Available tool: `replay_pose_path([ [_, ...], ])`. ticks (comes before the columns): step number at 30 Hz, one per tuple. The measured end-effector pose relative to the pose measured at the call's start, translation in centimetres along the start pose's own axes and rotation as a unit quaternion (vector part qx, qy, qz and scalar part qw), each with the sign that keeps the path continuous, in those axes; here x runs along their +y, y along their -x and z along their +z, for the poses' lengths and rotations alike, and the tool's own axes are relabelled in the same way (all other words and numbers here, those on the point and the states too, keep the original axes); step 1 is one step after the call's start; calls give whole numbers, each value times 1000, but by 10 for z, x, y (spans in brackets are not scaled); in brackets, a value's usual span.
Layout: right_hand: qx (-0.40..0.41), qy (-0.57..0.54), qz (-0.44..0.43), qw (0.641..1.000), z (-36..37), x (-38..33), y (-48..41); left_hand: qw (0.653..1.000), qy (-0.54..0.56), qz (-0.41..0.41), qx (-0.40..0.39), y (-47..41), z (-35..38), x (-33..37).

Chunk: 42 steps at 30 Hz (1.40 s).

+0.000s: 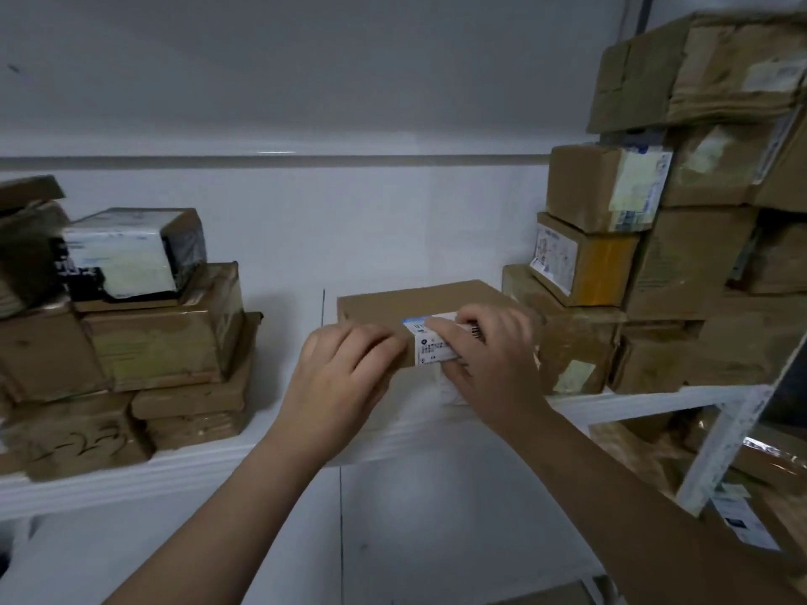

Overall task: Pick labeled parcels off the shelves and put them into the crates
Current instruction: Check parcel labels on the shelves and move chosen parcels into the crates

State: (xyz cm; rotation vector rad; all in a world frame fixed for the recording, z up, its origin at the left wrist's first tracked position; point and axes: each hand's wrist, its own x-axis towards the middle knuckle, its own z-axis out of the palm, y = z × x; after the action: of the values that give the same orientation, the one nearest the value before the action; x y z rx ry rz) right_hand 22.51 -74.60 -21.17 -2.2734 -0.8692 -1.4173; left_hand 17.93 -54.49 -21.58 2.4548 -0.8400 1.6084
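Pick just starting: left hand (345, 369) and right hand (484, 355) both curl fingers over the front edge of the labeled parcel (419, 303) lying on the shelf (174, 471); lift and drop-off remain, crates unseen.

Centre cardboard parcel (419, 301): plain brown. Its shipping label (432, 349): white, blue strip along the top, black print and barcode. Shelf (131, 478) and wall (349, 220): white. Wrapped parcel (131, 251), left of frame: black film, white to pale-yellow label. Small box (605, 272), right of frame: ochre-yellow, white label with red print.
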Motion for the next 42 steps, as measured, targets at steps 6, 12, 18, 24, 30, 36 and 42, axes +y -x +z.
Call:
replay_pose_path([
  [6, -13, 22, 17, 1000, 0, 8, 8, 993, 39, -104, -40, 26, -11, -29],
  [12, -55, -275, 201, 939, -17, 5, 2, 968, 136, -211, -4, 26, -15, -36],
  [18, -4, -412, 362, 836, -26, -14, -16, 789, 343, -510, -9, 12, -13, -27],
  [24, -10, -392, 418, 820, -20, -15, -15, 768, 360, -530, 6, 19, -10, -21],
  [30, -25, -469, 404, 785, -16, -17, -8, 779, 341, -526, -8, 22, -4, -27],
  [36, -17, -504, 324, 800, -11, -26, -1, 823, 278, -495, 10, 17, 1, -27],
  [42, -37, -340, 137, 930, 14, -50, 10, 951, 88, -294, -42, 32, -20, -7],
])
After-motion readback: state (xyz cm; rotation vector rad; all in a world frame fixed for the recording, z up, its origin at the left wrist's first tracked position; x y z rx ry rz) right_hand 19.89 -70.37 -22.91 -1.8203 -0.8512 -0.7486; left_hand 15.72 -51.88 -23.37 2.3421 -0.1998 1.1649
